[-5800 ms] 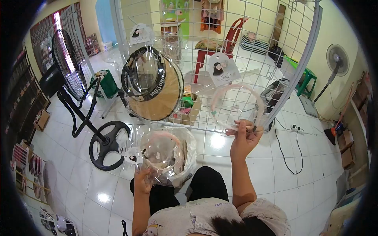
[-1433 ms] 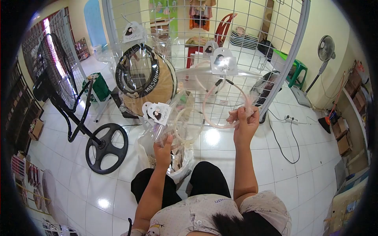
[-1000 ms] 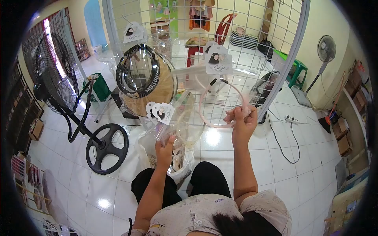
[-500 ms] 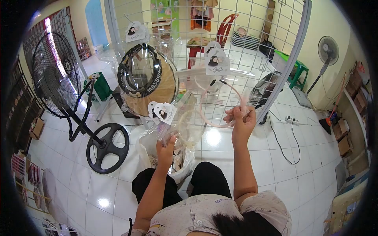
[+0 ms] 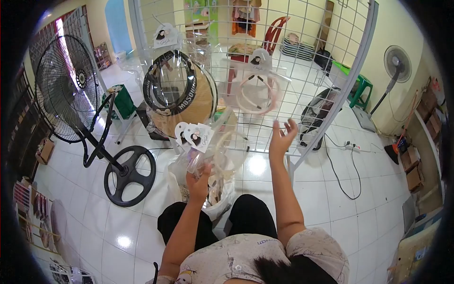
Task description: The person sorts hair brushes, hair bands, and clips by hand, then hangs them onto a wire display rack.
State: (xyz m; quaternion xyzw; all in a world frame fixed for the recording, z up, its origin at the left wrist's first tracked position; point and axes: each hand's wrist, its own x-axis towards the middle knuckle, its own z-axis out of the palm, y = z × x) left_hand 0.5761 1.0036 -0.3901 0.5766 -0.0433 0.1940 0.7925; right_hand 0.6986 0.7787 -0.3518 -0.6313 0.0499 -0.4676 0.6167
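Observation:
My left hand (image 5: 198, 182) is closed around clear plastic packs of headbands, whose white printed cards (image 5: 198, 137) stick up above the fingers. A pale headband (image 5: 218, 158) shows through the plastic beside that hand. My right hand (image 5: 282, 139) is raised in front of the wire grid rack (image 5: 366, 40), its fingers apart and nothing in them. Up and to its left, pink headbands (image 5: 257, 112) hang at the grid in clear bags under a printed card (image 5: 261, 60). Below my left hand, a white plastic bag (image 5: 222, 203) stands open near my knees with more packs inside.
A black steering-wheel-cover pack (image 5: 184, 102) hangs on the rack's left side. A black fan (image 5: 66, 90) and a steering wheel on a stand (image 5: 127, 175) are at left. At right lie a power strip (image 5: 350, 146) and cable on the tiles, near a green stool (image 5: 362, 90).
My right hand has let go of the pink headband and drawn down and slightly left. The headband now hangs at the grid, higher up. My left hand still holds its packs.

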